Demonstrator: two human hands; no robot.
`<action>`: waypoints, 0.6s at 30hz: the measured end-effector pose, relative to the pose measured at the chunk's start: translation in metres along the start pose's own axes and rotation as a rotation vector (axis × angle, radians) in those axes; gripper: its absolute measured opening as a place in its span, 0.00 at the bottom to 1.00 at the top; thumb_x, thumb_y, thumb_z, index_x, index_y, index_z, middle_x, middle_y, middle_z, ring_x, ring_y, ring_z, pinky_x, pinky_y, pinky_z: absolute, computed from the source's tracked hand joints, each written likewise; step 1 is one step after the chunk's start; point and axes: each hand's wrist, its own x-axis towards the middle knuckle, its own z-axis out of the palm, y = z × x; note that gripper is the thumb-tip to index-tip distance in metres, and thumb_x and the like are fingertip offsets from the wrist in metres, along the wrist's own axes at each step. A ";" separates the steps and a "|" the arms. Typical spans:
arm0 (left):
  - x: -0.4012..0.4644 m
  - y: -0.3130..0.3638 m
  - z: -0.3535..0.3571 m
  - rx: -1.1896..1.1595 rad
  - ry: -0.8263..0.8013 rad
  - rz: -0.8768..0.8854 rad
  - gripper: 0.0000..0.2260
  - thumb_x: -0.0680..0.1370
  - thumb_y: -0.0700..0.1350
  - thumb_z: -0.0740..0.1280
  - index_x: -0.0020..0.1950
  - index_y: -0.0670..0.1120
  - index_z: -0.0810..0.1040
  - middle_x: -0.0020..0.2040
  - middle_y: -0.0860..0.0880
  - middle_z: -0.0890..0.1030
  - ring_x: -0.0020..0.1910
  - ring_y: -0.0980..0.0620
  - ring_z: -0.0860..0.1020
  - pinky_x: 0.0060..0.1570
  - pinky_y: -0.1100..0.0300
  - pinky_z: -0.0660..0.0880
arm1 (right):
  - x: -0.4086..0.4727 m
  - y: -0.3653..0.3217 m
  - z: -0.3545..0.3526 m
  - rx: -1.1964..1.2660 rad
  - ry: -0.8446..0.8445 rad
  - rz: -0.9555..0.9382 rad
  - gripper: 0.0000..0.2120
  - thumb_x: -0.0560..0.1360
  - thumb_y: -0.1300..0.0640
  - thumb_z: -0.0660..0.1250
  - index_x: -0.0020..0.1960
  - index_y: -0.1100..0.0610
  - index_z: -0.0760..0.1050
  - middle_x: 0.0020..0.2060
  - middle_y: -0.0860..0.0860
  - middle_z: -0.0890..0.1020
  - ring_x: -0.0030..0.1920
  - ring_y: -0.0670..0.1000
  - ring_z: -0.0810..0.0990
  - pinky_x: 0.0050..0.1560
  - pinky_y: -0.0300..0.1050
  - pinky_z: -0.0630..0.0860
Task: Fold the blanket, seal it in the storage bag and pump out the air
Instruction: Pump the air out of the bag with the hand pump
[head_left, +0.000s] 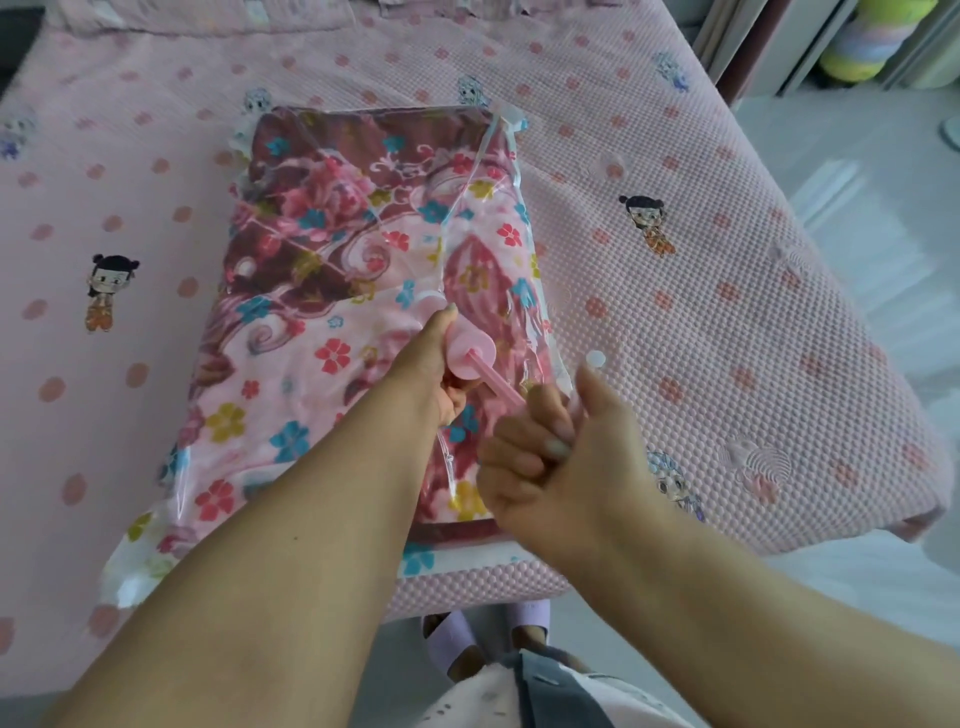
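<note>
A folded floral blanket (332, 260) in pink and maroon lies inside a clear plastic storage bag (498, 156) on the bed. A pink hand pump (470, 356) stands on the bag's middle. My left hand (431, 374) grips the pump's barrel just under its round top. Its thin pink rod (496, 387) sticks out toward me, and my right hand (550, 447) grips the handle at the rod's end. The bag's valve is hidden under the pump.
The bed cover (675, 322) is pink and bumpy with cartoon prints. A small white round cap (596, 358) lies on it right of the bag. The bed's edge runs near my body, with pale floor (857, 171) at right. My slippered feet (457, 639) show below.
</note>
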 end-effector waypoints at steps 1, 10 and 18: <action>0.002 0.001 -0.001 0.002 0.016 0.000 0.16 0.74 0.63 0.65 0.46 0.50 0.75 0.26 0.53 0.73 0.17 0.59 0.68 0.20 0.71 0.60 | 0.000 -0.001 -0.003 -0.007 0.027 -0.008 0.28 0.77 0.38 0.53 0.25 0.53 0.56 0.21 0.47 0.56 0.22 0.46 0.56 0.26 0.36 0.49; -0.013 0.006 0.000 0.049 -0.086 -0.046 0.22 0.74 0.64 0.64 0.39 0.45 0.77 0.25 0.51 0.74 0.20 0.56 0.71 0.19 0.70 0.64 | 0.025 -0.007 0.007 -0.052 -0.074 -0.094 0.29 0.76 0.35 0.54 0.26 0.53 0.56 0.23 0.47 0.56 0.26 0.46 0.54 0.28 0.38 0.49; -0.014 0.006 0.002 -0.041 -0.222 -0.082 0.28 0.78 0.63 0.58 0.29 0.43 0.75 0.20 0.51 0.72 0.16 0.56 0.70 0.18 0.73 0.64 | 0.053 -0.016 0.026 -0.052 0.130 -0.017 0.30 0.76 0.33 0.52 0.25 0.54 0.58 0.23 0.47 0.56 0.25 0.47 0.55 0.26 0.37 0.50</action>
